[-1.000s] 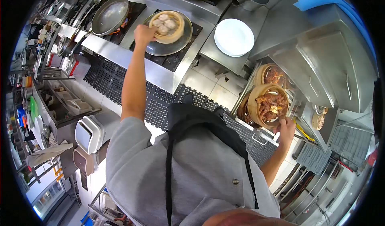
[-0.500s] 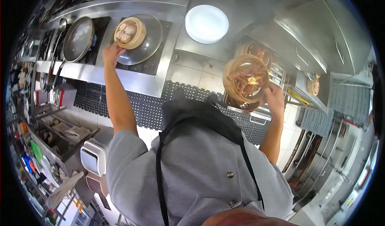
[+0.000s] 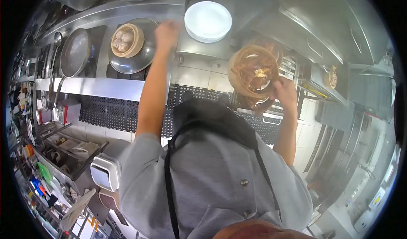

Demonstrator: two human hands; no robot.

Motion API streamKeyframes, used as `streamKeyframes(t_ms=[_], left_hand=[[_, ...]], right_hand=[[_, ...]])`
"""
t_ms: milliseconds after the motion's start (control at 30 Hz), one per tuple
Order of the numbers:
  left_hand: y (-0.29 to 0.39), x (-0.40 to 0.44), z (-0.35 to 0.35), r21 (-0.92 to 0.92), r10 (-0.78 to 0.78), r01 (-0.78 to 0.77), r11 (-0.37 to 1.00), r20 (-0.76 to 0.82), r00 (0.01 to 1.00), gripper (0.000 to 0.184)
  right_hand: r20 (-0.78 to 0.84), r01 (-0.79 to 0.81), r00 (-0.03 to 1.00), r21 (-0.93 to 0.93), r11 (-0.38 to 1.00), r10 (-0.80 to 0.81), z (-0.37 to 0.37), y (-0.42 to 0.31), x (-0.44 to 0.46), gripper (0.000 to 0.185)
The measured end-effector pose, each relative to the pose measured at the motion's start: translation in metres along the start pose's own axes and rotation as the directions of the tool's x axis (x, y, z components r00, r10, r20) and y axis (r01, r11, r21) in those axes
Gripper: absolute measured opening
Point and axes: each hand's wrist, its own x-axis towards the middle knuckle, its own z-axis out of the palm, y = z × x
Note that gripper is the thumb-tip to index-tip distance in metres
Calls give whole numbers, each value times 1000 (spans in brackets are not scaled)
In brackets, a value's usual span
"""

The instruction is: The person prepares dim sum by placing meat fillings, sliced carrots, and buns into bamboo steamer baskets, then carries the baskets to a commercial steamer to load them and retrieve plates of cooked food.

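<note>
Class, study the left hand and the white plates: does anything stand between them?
Nothing visible does: only steel counter shows between the left hand and the white plates, though this single view cannot settle the hand's height.

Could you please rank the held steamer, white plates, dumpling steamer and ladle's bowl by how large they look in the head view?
1. Held steamer, somewhat ahead, though nearness to the camera may help
2. White plates
3. Dumpling steamer
4. Ladle's bowl
</note>
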Motion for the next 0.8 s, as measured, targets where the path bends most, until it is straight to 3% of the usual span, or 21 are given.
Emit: streamKeyframes(t_ms=[67,133,200,267,300,367,400,467,500,533,567,600,667,700,733,767,800], left_hand=[[4,22,57,103,-63,54,993,84,994,42],[-23,39,100,164,8,-10,986,17,1000,42],[-33,45,108,232,80,-70,970,-32,996,42],[-41,48,106,-81,-26,27,996,17,1000,39],[-47,50,108,-180,-61,67,981,43,997,38],[-54,73,122,174,-348,319,932,173,921,35],[-53,74,120,173,-339,310,935,174,925,35],[-39,66,92,-127,-328,371,920,268,906,33],[-44,70,94,-126,-321,362,923,263,910,33],[-59,75,102,-21,-242,259,966,292,925,31],[-52,79,96,82,-163,144,986,328,930,29],[-41,78,95,86,-153,132,988,326,933,29],[16,54,48,-310,-259,356,882,315,913,32],[14,46,46,-305,-258,356,883,319,912,32],[15,37,48,-457,-281,350,818,214,936,35],[21,29,46,-601,-314,314,735,109,943,40],[25,22,41,-604,-308,309,735,108,945,40]], right_hand=[[13,-37,999,6,999,37,1,14,4,21],[-21,174,984,-141,975,-179,0,54,21,24],[-46,204,975,-198,959,-217,-3,67,17,24],[-1,47,999,16,999,-47,-2,54,1,25],[-107,63,992,-58,996,-69,5,98,17,25],[-99,26,995,-28,999,-29,7,78,8,24],[-89,-4,996,-5,1000,4,4,63,2,24],[-62,-62,996,44,997,65,2,35,-10,23],[-45,-88,995,67,994,91,2,30,-12,22],[-48,-81,995,76,994,85,2,37,-10,22],[-43,-12,999,48,999,14,1,47,-6,23],[-37,55,998,21,998,-55,-6,59,0,23],[-38,86,996,43,995,-84,-9,45,-5,23],[-30,111,993,51,992,-110,-6,35,-10,23],[-30,106,994,54,993,-105,-5,29,-12,23],[-22,46,999,45,998,-45,-6,23,-12,23],[-17,-10,1000,34,999,11,-6,19,-9,23]])
